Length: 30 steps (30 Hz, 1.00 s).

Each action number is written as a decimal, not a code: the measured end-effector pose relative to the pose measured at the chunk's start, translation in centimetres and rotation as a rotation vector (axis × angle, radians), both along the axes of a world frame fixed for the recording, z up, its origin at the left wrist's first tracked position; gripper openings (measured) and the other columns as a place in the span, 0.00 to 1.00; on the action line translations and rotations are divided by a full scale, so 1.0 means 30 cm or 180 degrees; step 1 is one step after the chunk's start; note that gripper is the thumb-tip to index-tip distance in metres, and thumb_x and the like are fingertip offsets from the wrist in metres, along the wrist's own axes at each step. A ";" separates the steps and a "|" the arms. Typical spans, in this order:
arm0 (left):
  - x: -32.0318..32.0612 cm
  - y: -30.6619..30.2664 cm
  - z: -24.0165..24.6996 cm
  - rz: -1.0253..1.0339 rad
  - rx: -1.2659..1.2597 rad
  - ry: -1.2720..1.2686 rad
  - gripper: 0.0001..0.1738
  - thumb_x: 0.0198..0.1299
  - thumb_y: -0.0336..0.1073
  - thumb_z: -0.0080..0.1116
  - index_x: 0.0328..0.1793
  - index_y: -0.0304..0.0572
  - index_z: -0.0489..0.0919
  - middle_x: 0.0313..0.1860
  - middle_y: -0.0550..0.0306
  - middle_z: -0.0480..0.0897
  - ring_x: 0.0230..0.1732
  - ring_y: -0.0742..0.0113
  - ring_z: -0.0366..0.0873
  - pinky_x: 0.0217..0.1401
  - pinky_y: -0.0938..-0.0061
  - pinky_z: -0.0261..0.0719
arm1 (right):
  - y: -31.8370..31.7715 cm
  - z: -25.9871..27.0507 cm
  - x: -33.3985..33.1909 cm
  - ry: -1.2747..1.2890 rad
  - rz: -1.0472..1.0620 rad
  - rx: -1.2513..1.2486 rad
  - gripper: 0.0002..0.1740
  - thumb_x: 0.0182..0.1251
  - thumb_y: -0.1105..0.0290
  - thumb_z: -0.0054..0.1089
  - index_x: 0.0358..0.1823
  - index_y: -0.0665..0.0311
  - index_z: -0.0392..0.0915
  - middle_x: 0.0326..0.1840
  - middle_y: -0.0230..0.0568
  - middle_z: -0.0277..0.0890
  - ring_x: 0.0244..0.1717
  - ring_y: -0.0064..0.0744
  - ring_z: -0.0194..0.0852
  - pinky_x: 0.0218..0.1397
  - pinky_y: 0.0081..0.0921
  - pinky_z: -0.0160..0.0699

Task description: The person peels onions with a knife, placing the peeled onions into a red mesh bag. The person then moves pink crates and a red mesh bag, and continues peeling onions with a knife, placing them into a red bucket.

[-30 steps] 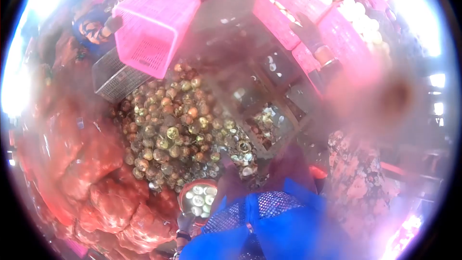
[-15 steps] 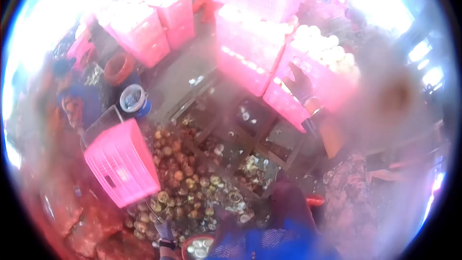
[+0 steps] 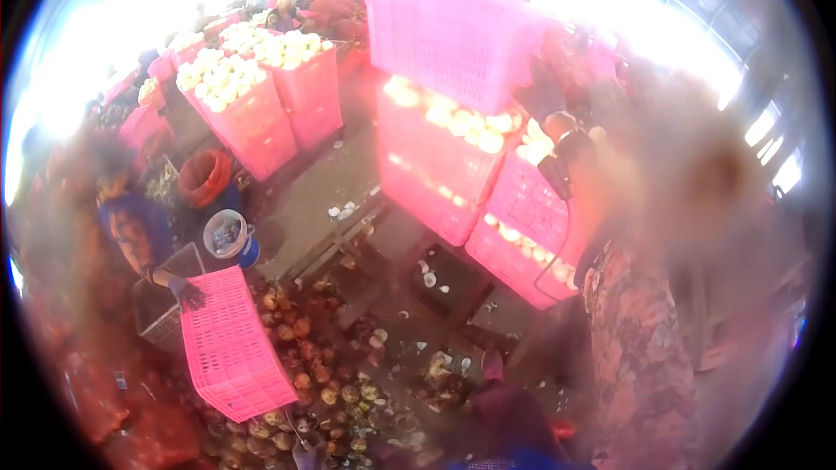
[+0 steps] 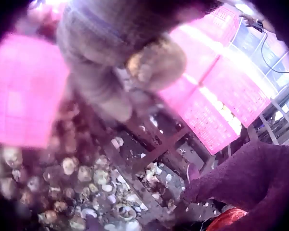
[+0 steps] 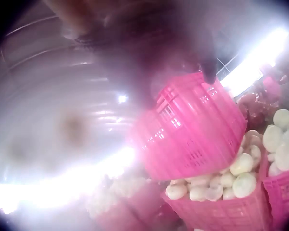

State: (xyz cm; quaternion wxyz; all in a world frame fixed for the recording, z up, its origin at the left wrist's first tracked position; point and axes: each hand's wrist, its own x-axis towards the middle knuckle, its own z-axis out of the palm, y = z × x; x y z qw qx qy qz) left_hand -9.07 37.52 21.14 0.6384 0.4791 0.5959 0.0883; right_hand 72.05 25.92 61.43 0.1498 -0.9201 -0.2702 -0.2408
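Low in the left wrist view, my left hand [image 4: 111, 72] wears a grey glove, its fingers curled round a brownish round fruit [image 4: 156, 63]. It hovers over a heap of brown husked fruits [image 3: 305, 383] on the ground. My right hand [image 3: 542, 91], in a dark glove, is raised against an upturned pink crate [image 3: 453, 30]. That crate [image 5: 192, 130] rests on another crate full of white peeled fruits [image 5: 241, 168]. A dark fingertip [image 5: 209, 74] lies at its upper edge. Blur hides how the right hand's fingers lie.
More stacked pink crates [image 3: 261, 113] of white fruits stand behind. A person in blue [image 3: 131, 226] at the left holds an empty pink crate [image 3: 231, 344] over the heap. Nearby are a small bucket [image 3: 228, 235], a wooden pallet [image 3: 366, 244] and a patterned sleeve [image 3: 640, 339].
The head view has tilted up from the heap to the stacked crates. My right hand rose from the lower crates to the upturned crate. The red bowl has left the head view.
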 end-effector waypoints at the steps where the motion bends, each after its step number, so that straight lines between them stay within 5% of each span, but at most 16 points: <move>1: 0.043 -0.030 0.012 0.0047 -0.0112 0.0032 0.13 0.49 0.27 0.68 0.42 0.41 0.80 0.29 0.63 0.79 0.21 0.75 0.75 0.21 0.77 0.73 | 0.025 0.014 0.036 0.0081 0.0046 0.0042 0.52 0.56 0.48 0.59 0.78 0.61 0.47 0.80 0.51 0.47 0.79 0.48 0.47 0.80 0.35 0.49; 12: 0.374 -0.213 0.019 0.0286 -0.0630 0.0065 0.13 0.49 0.27 0.68 0.42 0.41 0.80 0.28 0.63 0.79 0.22 0.74 0.75 0.21 0.77 0.74 | 0.154 0.230 0.149 0.0352 -0.0155 -0.0485 0.56 0.57 0.46 0.58 0.80 0.58 0.38 0.83 0.49 0.36 0.82 0.50 0.35 0.81 0.40 0.46; 15: 0.397 -0.255 0.008 0.0353 -0.0688 0.0082 0.13 0.49 0.27 0.68 0.42 0.41 0.80 0.28 0.63 0.79 0.22 0.74 0.75 0.21 0.77 0.74 | 0.172 0.152 0.356 -0.0357 0.0098 -0.0587 0.56 0.57 0.46 0.59 0.80 0.56 0.38 0.81 0.49 0.46 0.80 0.50 0.44 0.78 0.41 0.52; 21: 0.380 -0.360 0.014 0.0478 -0.0759 0.0167 0.13 0.49 0.28 0.68 0.43 0.41 0.80 0.28 0.63 0.79 0.22 0.74 0.75 0.21 0.76 0.74 | 0.166 0.221 0.357 -0.1184 0.0459 -0.1044 0.37 0.58 0.46 0.60 0.67 0.56 0.69 0.63 0.44 0.73 0.65 0.48 0.69 0.66 0.41 0.69; 23: 0.365 -0.386 0.020 0.0497 -0.0765 0.0194 0.13 0.49 0.28 0.68 0.43 0.40 0.80 0.27 0.63 0.79 0.22 0.74 0.76 0.21 0.76 0.74 | 0.199 0.257 0.290 -0.0763 0.0782 -0.1146 0.32 0.58 0.44 0.59 0.58 0.57 0.75 0.58 0.44 0.76 0.61 0.47 0.73 0.64 0.42 0.71; 26: 0.325 -0.411 0.022 0.0483 -0.0790 0.0217 0.13 0.50 0.28 0.68 0.43 0.40 0.80 0.27 0.63 0.79 0.22 0.74 0.76 0.21 0.76 0.75 | 0.251 0.212 0.227 -0.0653 0.0921 -0.1363 0.29 0.61 0.40 0.53 0.48 0.56 0.82 0.49 0.43 0.82 0.53 0.47 0.79 0.56 0.45 0.75; 30: 0.250 -0.430 0.024 0.0483 -0.0811 0.0217 0.13 0.50 0.28 0.68 0.43 0.40 0.80 0.27 0.63 0.79 0.22 0.74 0.76 0.21 0.76 0.75 | 0.237 0.084 0.107 -0.0721 0.0528 -0.1731 0.28 0.67 0.40 0.47 0.48 0.55 0.82 0.49 0.40 0.82 0.50 0.45 0.80 0.53 0.44 0.76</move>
